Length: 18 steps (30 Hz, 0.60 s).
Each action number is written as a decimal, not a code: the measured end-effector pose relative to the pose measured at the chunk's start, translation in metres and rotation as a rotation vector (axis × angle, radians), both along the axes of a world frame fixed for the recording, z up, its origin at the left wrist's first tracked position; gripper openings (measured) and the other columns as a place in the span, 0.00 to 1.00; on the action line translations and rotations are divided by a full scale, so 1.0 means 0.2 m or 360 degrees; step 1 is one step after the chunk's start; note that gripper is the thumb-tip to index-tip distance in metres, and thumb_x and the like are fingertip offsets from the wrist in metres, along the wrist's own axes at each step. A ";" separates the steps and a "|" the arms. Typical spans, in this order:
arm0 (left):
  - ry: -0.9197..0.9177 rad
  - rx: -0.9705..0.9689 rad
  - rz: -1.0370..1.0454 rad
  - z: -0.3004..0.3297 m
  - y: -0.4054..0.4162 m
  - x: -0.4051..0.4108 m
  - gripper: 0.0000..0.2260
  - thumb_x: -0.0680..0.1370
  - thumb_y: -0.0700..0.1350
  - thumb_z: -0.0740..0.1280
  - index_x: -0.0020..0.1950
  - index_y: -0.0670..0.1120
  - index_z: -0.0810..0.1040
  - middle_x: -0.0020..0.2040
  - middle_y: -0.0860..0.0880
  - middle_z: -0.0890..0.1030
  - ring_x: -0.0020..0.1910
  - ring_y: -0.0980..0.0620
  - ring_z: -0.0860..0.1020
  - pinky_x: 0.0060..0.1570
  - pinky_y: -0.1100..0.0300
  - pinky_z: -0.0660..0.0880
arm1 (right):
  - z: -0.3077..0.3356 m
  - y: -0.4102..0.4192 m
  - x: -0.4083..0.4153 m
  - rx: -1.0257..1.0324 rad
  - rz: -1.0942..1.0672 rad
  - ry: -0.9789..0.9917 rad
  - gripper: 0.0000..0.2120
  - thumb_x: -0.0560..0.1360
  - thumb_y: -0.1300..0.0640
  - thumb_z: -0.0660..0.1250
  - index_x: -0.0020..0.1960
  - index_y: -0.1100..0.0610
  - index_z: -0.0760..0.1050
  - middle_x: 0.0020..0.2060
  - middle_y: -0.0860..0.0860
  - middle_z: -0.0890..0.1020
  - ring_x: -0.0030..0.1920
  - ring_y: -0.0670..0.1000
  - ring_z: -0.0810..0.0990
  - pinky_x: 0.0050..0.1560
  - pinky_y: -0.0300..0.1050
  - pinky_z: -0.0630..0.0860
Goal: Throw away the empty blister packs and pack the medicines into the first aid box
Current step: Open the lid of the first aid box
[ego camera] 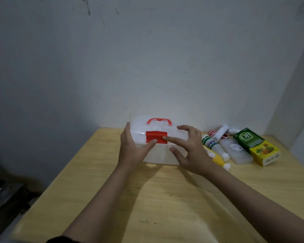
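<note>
A clear plastic first aid box (174, 137) with a red handle and a red front latch (155, 137) stands closed at the back of the wooden table (165, 199). My left hand (132, 148) holds the box's left end, thumb on the latch. The fingers of my right hand (188, 148) are spread, with one fingertip touching the latch's right side. To the right lie the medicines: a green and yellow OB herbal carton (256, 146), a flat translucent case (235, 151), a yellow bottle (216, 157) and white bottles (212, 144). No blister packs show.
A grey wall rises right behind the table and another closes the right side. The table's left edge drops to a dark floor area (5, 193) with unclear objects. Bare wood spreads in front of the box.
</note>
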State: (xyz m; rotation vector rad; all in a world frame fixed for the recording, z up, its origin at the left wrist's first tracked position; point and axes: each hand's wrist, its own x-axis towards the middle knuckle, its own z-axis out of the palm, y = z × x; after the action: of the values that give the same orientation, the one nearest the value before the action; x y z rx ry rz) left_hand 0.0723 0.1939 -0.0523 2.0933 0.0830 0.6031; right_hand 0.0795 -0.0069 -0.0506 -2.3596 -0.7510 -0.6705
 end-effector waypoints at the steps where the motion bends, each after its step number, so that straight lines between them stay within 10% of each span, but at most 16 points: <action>1: 0.0021 -0.0063 -0.0002 -0.01 0.00 0.01 0.49 0.64 0.59 0.75 0.76 0.50 0.50 0.76 0.46 0.58 0.73 0.47 0.60 0.59 0.60 0.62 | 0.00 0.00 0.00 -0.0004 -0.0004 -0.0006 0.17 0.74 0.46 0.62 0.62 0.42 0.75 0.65 0.57 0.69 0.67 0.60 0.62 0.63 0.51 0.61; 18: 0.0061 -0.0205 0.0001 -0.10 -0.03 0.01 0.48 0.61 0.60 0.77 0.75 0.53 0.55 0.73 0.53 0.62 0.71 0.54 0.62 0.67 0.52 0.67 | 0.22 0.00 0.18 0.0330 -0.0111 -0.0176 0.18 0.75 0.49 0.60 0.63 0.47 0.76 0.58 0.58 0.73 0.61 0.57 0.67 0.59 0.44 0.59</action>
State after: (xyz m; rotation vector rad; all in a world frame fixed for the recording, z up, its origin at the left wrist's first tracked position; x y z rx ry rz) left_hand 0.0739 0.1874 -0.0718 1.9800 0.1408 0.5440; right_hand 0.1161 -0.0064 -0.0058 -2.1819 -0.6156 -0.8712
